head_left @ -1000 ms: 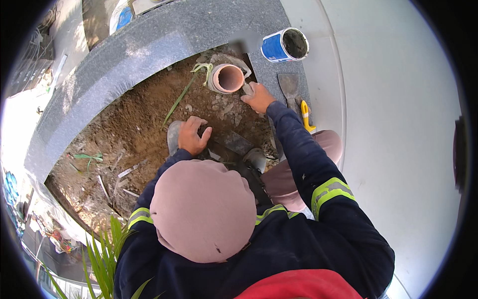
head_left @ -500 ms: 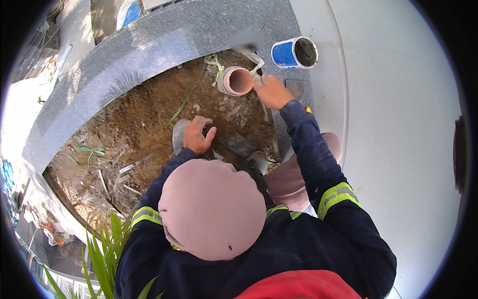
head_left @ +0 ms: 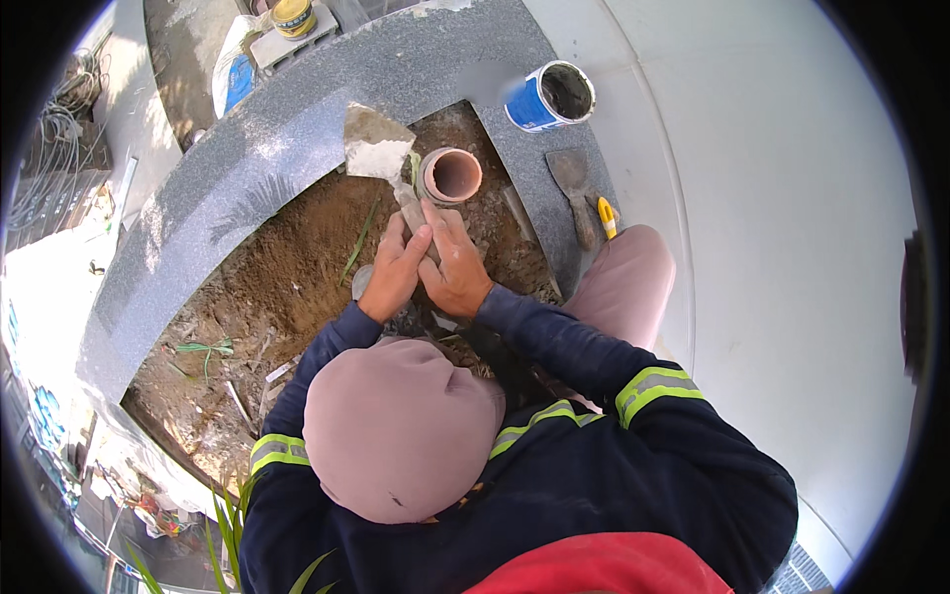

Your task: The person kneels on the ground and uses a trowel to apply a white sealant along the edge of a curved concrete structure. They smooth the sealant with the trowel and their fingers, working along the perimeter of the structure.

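Observation:
A trowel with a broad blade, partly coated in pale grey mortar, points up and left over the inner edge of the stone border. My left hand and my right hand are pressed close together, both closed around its handle. Just beyond the right fingers stands an upright orange-pink pipe, its round mouth facing up. A strip of green material lies between pipe and blade. Dug brown soil lies below the hands.
On the curved grey stone border stands a blue-and-white can with dark grey contents. A putty knife and a yellow-handled tool lie beside my right knee. A yellow tub sits on a block at the back.
My right hand has moved left from beside the pipe, bringing the trowel across. My left hand, open over the soil before, now grips the handle too. The view has shifted slightly.

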Tool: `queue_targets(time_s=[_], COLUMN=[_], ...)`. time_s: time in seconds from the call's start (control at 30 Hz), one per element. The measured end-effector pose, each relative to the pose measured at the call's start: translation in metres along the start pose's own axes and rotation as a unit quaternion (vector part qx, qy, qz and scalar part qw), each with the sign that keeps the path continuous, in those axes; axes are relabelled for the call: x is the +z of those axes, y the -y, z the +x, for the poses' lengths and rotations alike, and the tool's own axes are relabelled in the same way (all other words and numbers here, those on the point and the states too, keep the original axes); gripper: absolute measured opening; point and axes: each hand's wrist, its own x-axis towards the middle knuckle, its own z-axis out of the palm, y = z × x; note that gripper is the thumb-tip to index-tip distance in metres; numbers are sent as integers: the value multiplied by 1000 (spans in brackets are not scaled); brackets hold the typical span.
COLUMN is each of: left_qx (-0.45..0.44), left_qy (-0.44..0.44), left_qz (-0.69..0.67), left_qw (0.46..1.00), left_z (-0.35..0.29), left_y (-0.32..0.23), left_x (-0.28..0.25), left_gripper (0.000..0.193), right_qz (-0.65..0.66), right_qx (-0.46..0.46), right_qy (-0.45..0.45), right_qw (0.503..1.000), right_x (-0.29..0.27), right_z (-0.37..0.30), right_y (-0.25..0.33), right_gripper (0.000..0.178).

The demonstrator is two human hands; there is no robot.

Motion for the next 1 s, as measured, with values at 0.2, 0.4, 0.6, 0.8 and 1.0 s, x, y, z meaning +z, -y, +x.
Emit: queue_targets(time_s=[0.2,0.4,0.6,0.8,1.0], left_qx=[-43,-47,-6,-147,-232], left_qy=[-116,-74,38,126,136], left_qz=[-63,283,343,270,268], left_qw=[990,955,939,943,925], left_z=[-35,-38,23,69,98], left_y=[39,-16,-34,-29,5], left_x=[-62,-71,-78,-69,-59], left_gripper=[39,42,31,32,37], right_qz=[36,-58,7,6,18], right_qx=[-7,142,140,170,172], right_qy=[141,107,85,133,140], right_qw=[989,982,986,976,975], right_x=[-50,-96,-75,-77,-75], right_z=[-30,-53,-53,-64,-62], right_y=[17,-46,-52,-53,-53], right_gripper=[67,57,52,52,51])
